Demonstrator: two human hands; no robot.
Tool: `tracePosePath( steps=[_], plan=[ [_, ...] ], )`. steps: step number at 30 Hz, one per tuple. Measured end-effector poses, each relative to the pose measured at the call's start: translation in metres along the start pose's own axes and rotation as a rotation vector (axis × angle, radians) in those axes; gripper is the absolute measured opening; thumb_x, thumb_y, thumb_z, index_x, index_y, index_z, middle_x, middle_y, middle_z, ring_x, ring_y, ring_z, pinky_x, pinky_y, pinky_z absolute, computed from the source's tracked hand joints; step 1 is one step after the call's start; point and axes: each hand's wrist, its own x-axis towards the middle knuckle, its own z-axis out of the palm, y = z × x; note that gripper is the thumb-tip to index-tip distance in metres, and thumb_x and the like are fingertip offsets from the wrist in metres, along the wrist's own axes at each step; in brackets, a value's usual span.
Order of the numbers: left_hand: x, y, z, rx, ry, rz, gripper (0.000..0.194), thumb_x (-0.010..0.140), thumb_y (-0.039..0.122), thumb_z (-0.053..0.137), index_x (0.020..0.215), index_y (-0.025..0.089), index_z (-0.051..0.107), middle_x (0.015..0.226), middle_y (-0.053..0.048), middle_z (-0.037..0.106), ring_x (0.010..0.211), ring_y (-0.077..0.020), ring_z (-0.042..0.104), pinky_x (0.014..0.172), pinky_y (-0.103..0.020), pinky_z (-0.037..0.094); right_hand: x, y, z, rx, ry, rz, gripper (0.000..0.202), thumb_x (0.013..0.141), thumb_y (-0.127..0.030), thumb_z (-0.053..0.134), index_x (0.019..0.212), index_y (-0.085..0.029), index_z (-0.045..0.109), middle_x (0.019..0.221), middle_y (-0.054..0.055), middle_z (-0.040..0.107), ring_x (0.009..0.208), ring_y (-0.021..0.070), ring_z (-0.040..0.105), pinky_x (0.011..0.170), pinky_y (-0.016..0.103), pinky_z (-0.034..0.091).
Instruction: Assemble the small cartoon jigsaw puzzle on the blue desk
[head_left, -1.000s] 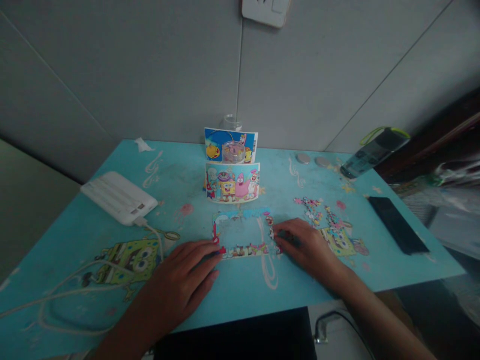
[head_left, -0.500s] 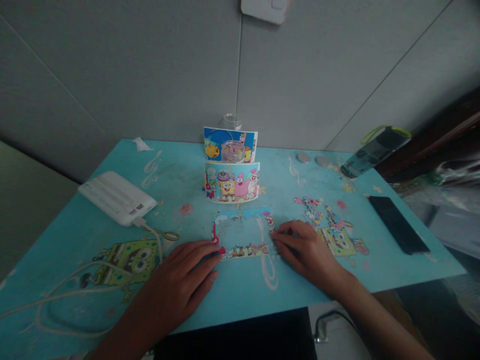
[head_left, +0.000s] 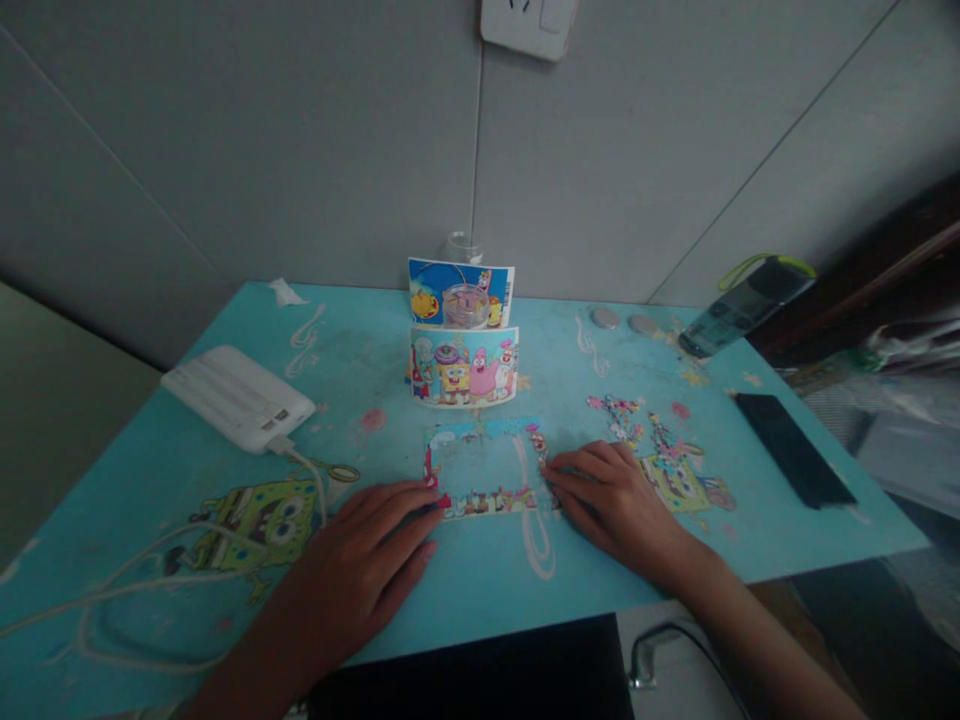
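A jigsaw puzzle border (head_left: 487, 503) of small cartoon pieces lies on the table as a rectangle, with the tabletop showing through its middle. My left hand (head_left: 375, 540) lies with its fingers stretched out, fingertips touching the lower left corner of the border. At the border's right side, my right hand (head_left: 604, 490) has its fingers drawn together on a puzzle piece, most of which they cover. Loose puzzle pieces (head_left: 619, 418) sit in small heaps beyond my right hand. Behind the border stands a picture card (head_left: 465, 370) with the cartoon scene.
A second card (head_left: 426, 290) and a clear round container (head_left: 466, 306) stand behind the first. At left lies a white power bank (head_left: 236, 395) with a white cable (head_left: 172, 585). Two round lids (head_left: 605, 318), a bottle (head_left: 739, 305) and a black phone (head_left: 791, 450) are at right.
The camera view has shifted very slightly. Both hands keep their places at the puzzle border, and no piece has visibly moved.
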Motion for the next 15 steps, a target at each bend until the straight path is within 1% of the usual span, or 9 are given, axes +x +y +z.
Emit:
tracePosePath(
  steps=[6, 10, 12, 15],
  plan=[
    [0.0, 0.0, 0.0, 0.006, 0.0, -0.009, 0.039, 0.099, 0.019, 0.058, 0.138, 0.022, 0.058, 0.139, -0.007, 0.06, 0.129, -0.0239, 0.053, 0.109, -0.045, 0.046, 0.0, 0.0, 0.0, -0.029, 0.014, -0.01, 0.027, 0.102, -0.025, 0.055, 0.125, -0.025, 0.07, 0.122, 0.005, 0.072, 0.103, 0.025, 0.06, 0.09, 0.044, 0.041],
    [0.0, 0.0, 0.001, 0.012, -0.001, -0.015, 0.039, 0.099, 0.02, 0.058, 0.138, 0.023, 0.059, 0.139, -0.007, 0.06, 0.128, -0.0247, 0.054, 0.108, -0.046, 0.047, -0.003, -0.002, 0.001, -0.012, 0.032, -0.006, 0.029, 0.102, -0.026, 0.055, 0.128, -0.026, 0.068, 0.122, 0.005, 0.071, 0.105, 0.0259, 0.06, 0.092, 0.046, 0.042],
    [-0.001, 0.0, 0.001, 0.014, 0.003, -0.019, 0.039, 0.099, 0.021, 0.058, 0.138, 0.023, 0.059, 0.14, -0.007, 0.06, 0.128, -0.0249, 0.055, 0.108, -0.046, 0.047, -0.007, -0.003, 0.0, 0.033, 0.069, 0.029, 0.027, 0.102, -0.026, 0.055, 0.127, -0.026, 0.068, 0.119, 0.006, 0.071, 0.105, 0.0254, 0.061, 0.092, 0.046, 0.043],
    [-0.001, 0.0, 0.001, 0.006, 0.002, -0.021, 0.039, 0.098, 0.02, 0.058, 0.138, 0.023, 0.06, 0.139, -0.007, 0.06, 0.129, -0.0248, 0.055, 0.109, -0.045, 0.047, -0.017, -0.003, 0.001, 0.107, 0.129, 0.112, 0.021, 0.101, -0.029, 0.059, 0.118, -0.026, 0.071, 0.112, 0.007, 0.07, 0.1, 0.0244, 0.062, 0.088, 0.044, 0.047]
  ],
)
